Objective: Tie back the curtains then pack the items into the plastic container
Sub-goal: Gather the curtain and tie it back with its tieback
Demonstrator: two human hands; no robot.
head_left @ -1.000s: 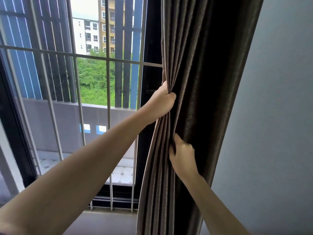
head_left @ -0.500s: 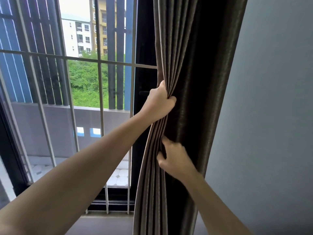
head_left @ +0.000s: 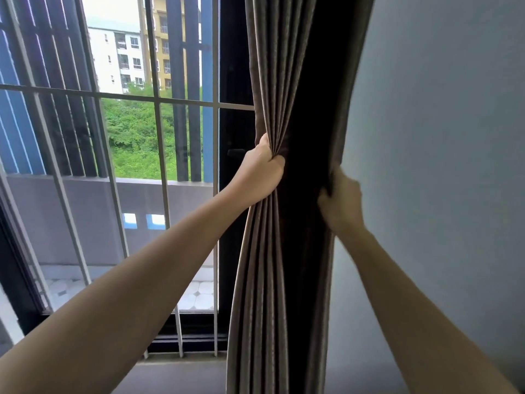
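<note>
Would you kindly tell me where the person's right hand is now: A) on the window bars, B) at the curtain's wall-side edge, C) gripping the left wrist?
B: the right hand holds the curtain at its edge beside the wall, while the left hand bunches the folds on the window side.

left: window bars (head_left: 215, 66) block | right: wall (head_left: 440, 137) just beside curtain (head_left: 272, 280)

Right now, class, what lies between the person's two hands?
The gathered brown fabric curtain, bunched between the left hand and right hand, in the head view.
</note>
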